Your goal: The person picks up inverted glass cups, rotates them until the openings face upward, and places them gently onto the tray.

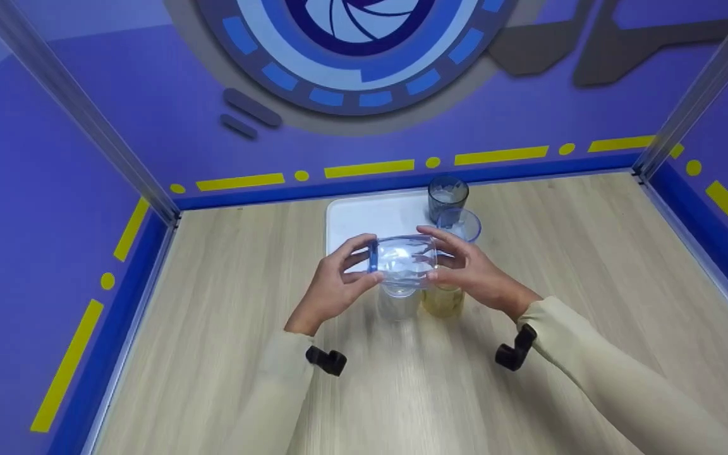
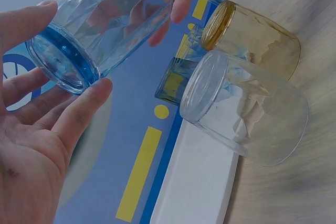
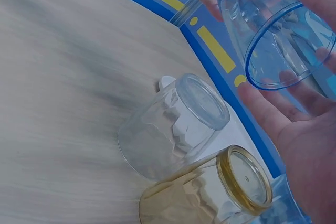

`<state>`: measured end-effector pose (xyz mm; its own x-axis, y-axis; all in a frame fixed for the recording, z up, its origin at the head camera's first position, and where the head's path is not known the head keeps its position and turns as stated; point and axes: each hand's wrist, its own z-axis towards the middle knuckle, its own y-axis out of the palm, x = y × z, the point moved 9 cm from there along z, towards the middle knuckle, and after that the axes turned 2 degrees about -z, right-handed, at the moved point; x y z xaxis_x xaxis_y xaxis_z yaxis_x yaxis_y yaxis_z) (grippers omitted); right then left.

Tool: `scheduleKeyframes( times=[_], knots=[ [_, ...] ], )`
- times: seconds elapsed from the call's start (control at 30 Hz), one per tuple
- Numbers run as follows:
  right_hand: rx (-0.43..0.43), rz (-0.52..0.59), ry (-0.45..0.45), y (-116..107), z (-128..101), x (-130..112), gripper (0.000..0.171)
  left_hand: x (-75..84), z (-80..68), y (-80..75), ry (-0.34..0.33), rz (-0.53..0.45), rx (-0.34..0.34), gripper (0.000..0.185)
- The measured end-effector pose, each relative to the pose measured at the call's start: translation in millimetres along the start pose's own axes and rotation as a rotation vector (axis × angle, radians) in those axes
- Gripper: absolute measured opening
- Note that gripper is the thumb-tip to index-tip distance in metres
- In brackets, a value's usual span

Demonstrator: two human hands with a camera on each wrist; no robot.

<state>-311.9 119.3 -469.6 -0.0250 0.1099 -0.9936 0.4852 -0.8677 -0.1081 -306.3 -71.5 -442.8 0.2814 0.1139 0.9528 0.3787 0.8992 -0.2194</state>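
A clear blue-tinted glass (image 1: pixel 405 260) lies sideways in the air between both hands, above the table. My left hand (image 1: pixel 331 285) grips its thick blue base (image 2: pixel 65 59), thumb on one side and fingers on the other. At the opposite end my right hand (image 1: pixel 483 278) holds the blue rim (image 3: pixel 252 59) between thumb and fingers. Below the held glass, a colourless glass (image 3: pixel 170 129) and an amber glass (image 3: pixel 184 195) stand upside down on the table, side by side.
Behind the hands lies a white tray (image 1: pixel 364 218). A dark grey glass (image 1: pixel 447 201) stands upright at its right side, with a blue-rimmed glass (image 1: pixel 465 221) just in front. Blue panels (image 1: pixel 364 142) wall the wooden table (image 1: pixel 244 265) at the back and sides.
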Motion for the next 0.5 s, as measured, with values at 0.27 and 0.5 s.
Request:
scheduleKeyframes(
  times=[0.27, 0.5],
  knots=[
    [0.010, 0.047, 0.020, -3, -1, 2, 0.071, -2.6, 2.1, 2.8, -0.034, 0.011, 0.005, 0.061],
    [0.025, 0.053, 0.022, -7, -3, -1, 0.069, 15.2, 1.3, 8.1, -0.039, -0.002, -0.002, 0.062]
  ],
)
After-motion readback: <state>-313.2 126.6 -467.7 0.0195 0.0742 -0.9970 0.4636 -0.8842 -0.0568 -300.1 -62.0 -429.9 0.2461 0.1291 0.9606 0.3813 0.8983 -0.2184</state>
